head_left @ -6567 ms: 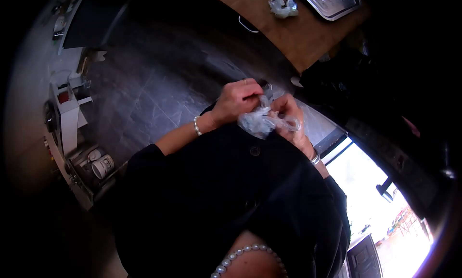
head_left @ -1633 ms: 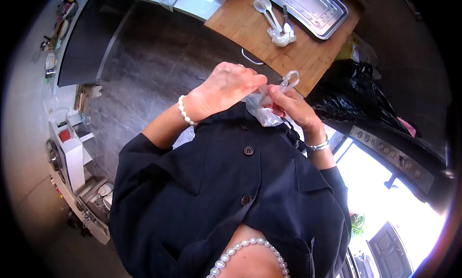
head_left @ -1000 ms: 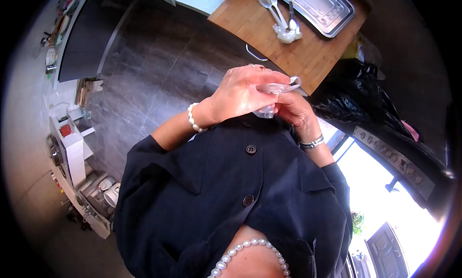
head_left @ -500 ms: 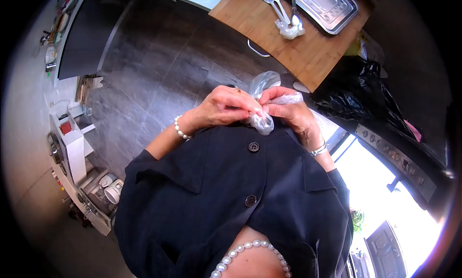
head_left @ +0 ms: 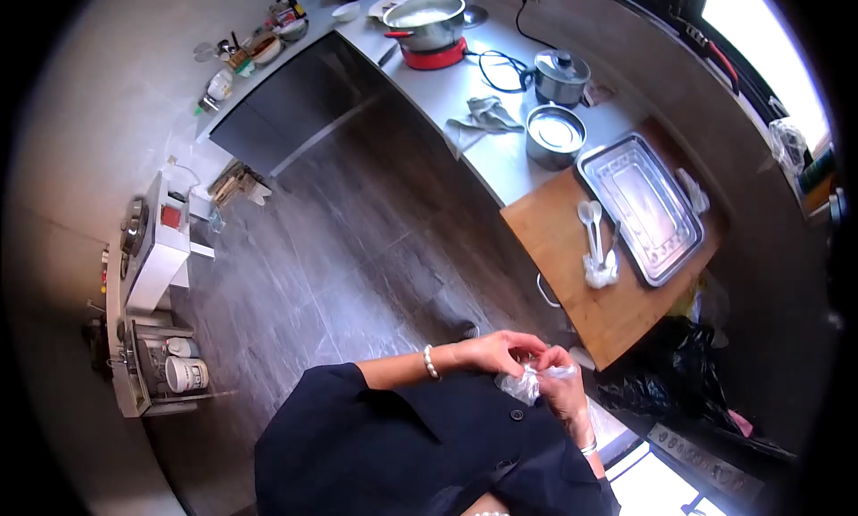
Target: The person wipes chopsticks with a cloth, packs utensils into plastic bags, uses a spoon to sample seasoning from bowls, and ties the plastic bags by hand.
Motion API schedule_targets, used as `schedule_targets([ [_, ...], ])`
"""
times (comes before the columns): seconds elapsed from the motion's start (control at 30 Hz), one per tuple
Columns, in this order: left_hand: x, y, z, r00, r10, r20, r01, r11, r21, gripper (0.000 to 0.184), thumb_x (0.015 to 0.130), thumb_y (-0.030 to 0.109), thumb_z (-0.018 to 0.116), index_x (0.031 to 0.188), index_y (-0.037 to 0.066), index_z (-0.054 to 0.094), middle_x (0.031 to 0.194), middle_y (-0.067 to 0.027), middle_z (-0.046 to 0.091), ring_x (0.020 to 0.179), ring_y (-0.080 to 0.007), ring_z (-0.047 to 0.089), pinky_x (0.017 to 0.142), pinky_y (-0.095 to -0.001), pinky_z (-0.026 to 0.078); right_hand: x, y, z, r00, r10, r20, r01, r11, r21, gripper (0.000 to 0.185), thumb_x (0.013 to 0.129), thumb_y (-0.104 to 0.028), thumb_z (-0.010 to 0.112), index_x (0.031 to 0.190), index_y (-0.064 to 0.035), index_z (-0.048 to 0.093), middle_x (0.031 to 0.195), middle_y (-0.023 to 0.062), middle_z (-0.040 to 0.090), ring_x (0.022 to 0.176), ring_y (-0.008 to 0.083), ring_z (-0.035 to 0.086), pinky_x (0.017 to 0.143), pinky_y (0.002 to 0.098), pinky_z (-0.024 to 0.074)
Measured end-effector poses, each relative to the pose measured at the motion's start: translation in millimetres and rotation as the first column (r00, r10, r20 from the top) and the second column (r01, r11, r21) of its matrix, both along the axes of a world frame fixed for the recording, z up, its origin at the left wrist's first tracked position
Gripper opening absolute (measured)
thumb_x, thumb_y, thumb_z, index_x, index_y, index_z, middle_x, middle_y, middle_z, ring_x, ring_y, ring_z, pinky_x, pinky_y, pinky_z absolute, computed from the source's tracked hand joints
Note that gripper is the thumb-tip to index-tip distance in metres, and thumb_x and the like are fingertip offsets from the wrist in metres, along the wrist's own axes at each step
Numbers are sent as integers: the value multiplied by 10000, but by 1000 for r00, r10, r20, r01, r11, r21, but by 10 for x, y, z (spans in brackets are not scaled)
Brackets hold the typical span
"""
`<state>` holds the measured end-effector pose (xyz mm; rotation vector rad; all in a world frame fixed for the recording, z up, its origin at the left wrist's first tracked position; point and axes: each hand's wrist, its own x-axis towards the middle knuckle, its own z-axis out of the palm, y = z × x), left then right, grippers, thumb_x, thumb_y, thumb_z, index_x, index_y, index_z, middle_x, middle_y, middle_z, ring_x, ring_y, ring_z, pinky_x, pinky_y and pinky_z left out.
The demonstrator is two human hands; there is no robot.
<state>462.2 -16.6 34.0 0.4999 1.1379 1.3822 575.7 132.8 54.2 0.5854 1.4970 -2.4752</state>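
Observation:
A crumpled clear plastic bag (head_left: 518, 389) is pinched between my two hands, close against the front of my dark shirt. My left hand (head_left: 494, 351), with a pearl bracelet at its wrist, has thumb and fingers closed on the bag. From the other side my right hand (head_left: 566, 396) grips it too, and a bit of the plastic sticks out above its fingers. The fingertips of both hands meet around the plastic, partly hiding it. What the bag holds, if anything, I cannot make out.
A wooden board (head_left: 572, 312) carries white spoons (head_left: 594, 239) and a metal tray (head_left: 657, 248). Beyond stand a lidded pot (head_left: 561, 80), an open pot (head_left: 554, 150) and a pan on a red cooker (head_left: 433, 55). A black bag (head_left: 679, 382) lies right, an open drawer (head_left: 161, 328) left.
My view has tilted up and turned, bringing the far counter with its pots into sight. Both hands keep hold of the plastic bag, which looks more bunched up between the fingers.

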Motion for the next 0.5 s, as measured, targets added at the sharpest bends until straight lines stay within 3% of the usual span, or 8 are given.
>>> schedule_targets([
  [0.07,18,32,-67,991,0,-134,-6,999,-45,548,693,119,722,1179,-1,499,1074,-29,563,984,-102,513,885,-256,404,-40,64,-37,997,-5,71,10,997,-79,201,699,33,665,771,-51,498,771,29,562,641,82,527,533,191,432],
  [0.13,4,23,57,979,12,-203,-25,998,-59,466,707,119,708,1123,0,537,1023,-33,589,948,-102,536,859,-256,423,-79,47,22,999,-8,-42,21,952,304,204,690,35,668,777,-43,500,768,33,568,637,94,531,551,205,436],
  [0.2,-10,15,82,965,14,-261,-40,995,-95,411,713,114,698,1084,2,561,981,-33,605,922,-100,548,838,-255,436,-88,16,-96,968,26,-248,149,736,660,232,647,51,665,796,-28,506,749,40,572,639,126,543,598,241,441],
  [0.27,7,-2,107,964,62,-257,-87,992,-87,328,718,88,676,1022,7,586,919,-34,627,873,-94,565,799,-251,453,-4,15,-84,968,60,-244,119,744,657,256,612,42,665,806,-31,515,735,53,564,662,145,554,624,256,435],
  [0.3,25,-9,135,969,89,-229,-109,991,-75,309,712,79,675,1001,8,591,906,-36,633,856,-93,569,787,-248,456,-19,42,72,962,168,-214,40,691,722,276,617,-2,674,834,-46,509,740,93,571,691,217,589,617,294,450],
  [0.4,61,-15,37,986,95,-139,-106,992,-75,267,723,59,659,976,4,596,898,-34,641,841,-89,571,770,-246,459,-77,1,267,909,390,-143,-31,406,913,310,634,-51,682,881,-59,495,766,132,576,731,302,592,621,352,456],
  [0.43,53,-10,-1,990,84,-110,-93,992,-81,255,731,54,651,975,1,596,901,-32,642,842,-87,570,768,-246,460,-90,10,321,889,438,-134,-68,417,906,327,647,-71,676,905,-66,474,802,154,570,773,346,572,639,391,452],
  [0.5,58,3,-22,985,85,-150,-97,993,-74,244,745,39,632,984,3,596,899,-27,640,840,-84,567,761,-244,460,-138,44,329,867,487,-109,-123,420,899,306,656,-73,659,898,-64,472,811,148,564,785,336,571,652,382,452],
])
